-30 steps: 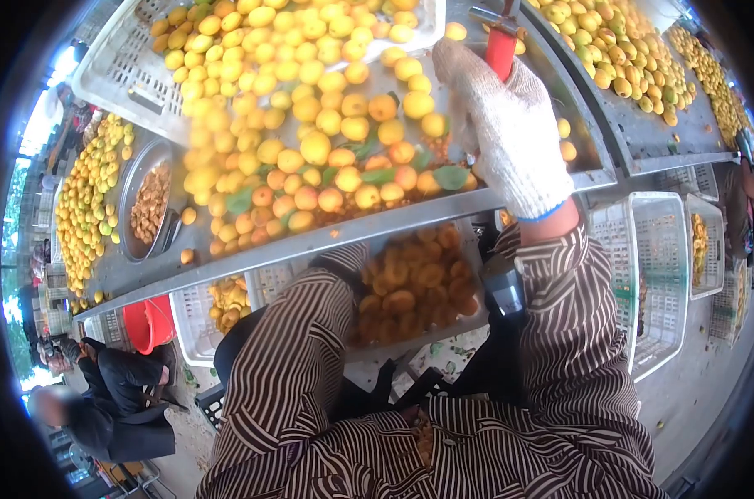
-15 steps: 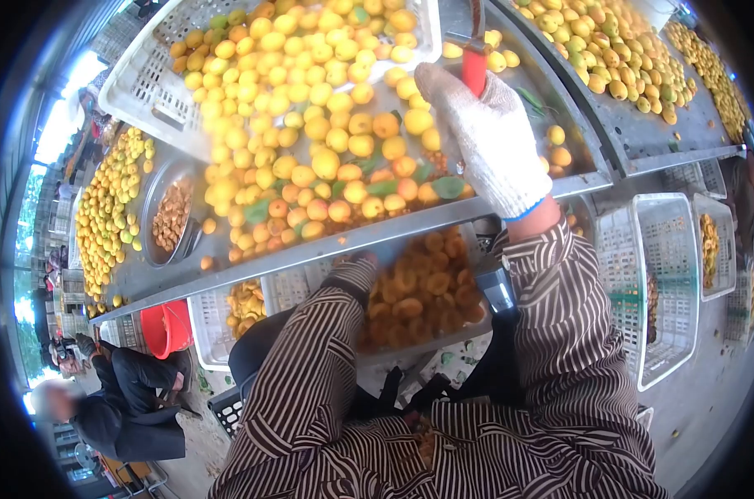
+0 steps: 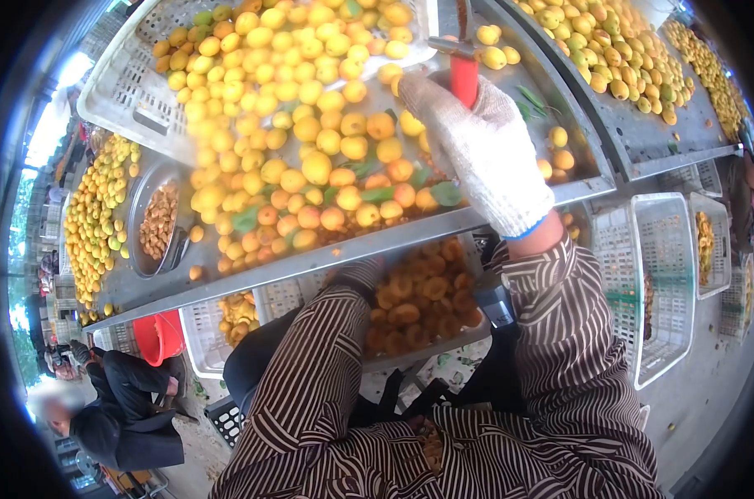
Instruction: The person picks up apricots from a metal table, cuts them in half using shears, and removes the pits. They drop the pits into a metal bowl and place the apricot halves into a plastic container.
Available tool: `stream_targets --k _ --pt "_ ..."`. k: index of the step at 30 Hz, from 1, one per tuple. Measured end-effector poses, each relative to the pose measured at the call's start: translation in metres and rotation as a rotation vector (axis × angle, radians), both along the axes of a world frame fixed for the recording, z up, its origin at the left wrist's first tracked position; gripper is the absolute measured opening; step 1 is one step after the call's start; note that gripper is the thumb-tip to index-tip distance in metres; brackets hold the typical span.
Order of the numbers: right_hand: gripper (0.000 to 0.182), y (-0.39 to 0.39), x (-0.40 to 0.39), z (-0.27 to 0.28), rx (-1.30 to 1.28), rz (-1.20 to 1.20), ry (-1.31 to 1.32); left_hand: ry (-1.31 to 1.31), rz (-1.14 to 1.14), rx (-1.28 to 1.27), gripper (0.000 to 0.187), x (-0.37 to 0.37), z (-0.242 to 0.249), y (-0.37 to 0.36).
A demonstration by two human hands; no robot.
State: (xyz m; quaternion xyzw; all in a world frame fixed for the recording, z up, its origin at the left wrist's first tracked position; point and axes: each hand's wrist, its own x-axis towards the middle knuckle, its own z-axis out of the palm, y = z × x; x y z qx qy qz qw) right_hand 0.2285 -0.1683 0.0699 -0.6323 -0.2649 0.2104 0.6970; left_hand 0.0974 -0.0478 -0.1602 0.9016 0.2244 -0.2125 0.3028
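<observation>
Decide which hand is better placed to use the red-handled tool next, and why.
Right, most likely: the right hand grips the red-handled tool over the metal table, beside yellow fruit. The left sleeve reaches below the table's edge, its hand unclear.

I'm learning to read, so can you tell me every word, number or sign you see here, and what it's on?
I can't read any words, numbers or signs here.
Big white crate at the top left: no writing that I can see.
Red handle: none that I can see.
Far-off crates on the left: too small and blurred to tell.
</observation>
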Motion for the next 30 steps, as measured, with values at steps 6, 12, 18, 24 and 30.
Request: stream_targets --k 6,12,18,24,30 --pt "0.027 0.001 -0.002 -0.001 0.024 0.038 -0.011 0.003 -0.009 -0.004 0.038 -0.002 -0.003 0.001" --pt "0.026 0.001 -0.003 0.001 -0.022 0.021 -0.019 0.001 -0.023 -0.007 0.037 -0.002 -0.002 0.001" --pt "0.027 0.001 -0.002 -0.001 -0.009 0.031 -0.039 -0.006 -0.037 -0.008 0.036 -0.005 -0.004 0.000" --pt "0.026 0.012 -0.005 -0.019 0.040 0.067 -0.124 -0.102 -0.142 -0.048 0.035 -0.009 -0.026 -0.011" --pt "0.029 0.013 -0.046 -0.010 -0.167 0.231 -0.362 -0.023 0.109 -0.844 0.033 -0.048 0.113 -0.023"
